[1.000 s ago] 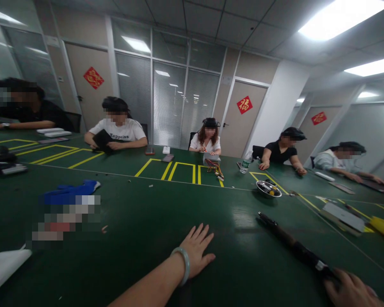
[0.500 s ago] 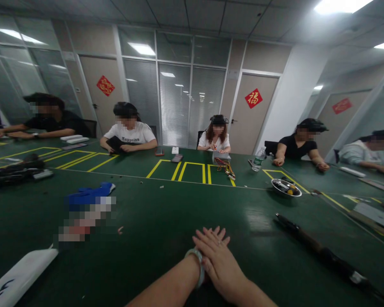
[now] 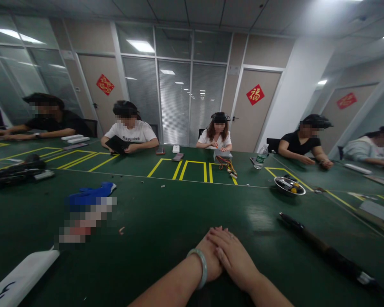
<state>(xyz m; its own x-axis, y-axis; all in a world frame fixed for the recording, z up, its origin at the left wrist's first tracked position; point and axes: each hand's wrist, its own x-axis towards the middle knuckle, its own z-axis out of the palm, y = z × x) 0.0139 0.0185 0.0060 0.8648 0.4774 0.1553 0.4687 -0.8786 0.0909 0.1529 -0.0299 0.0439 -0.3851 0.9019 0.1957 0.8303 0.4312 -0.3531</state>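
Note:
My left hand (image 3: 208, 253) rests on the dark green table (image 3: 166, 217) near its front edge, with a pale green bangle (image 3: 202, 267) round the wrist. My right hand (image 3: 240, 253) lies across it, its fingers bent over the back of the left hand and closed on it. A ring shows on one right finger. The left fingers are mostly hidden beneath the right ones. To the right lies a black, pen-shaped power screwdriver (image 3: 323, 251), apart from both hands.
On the left are a white power strip (image 3: 24, 277) marked 3, a blue glove (image 3: 91, 194) and a blurred patch. A metal bowl (image 3: 289, 186) of small parts and a water bottle (image 3: 260, 157) stand at right. Several people in headgear sit across the table, marked with yellow tape (image 3: 193, 163).
My hands have shifted slightly right. The right fingers, stretched out over the left ones before, have drawn in and bent over the left hand. The view has turned a little.

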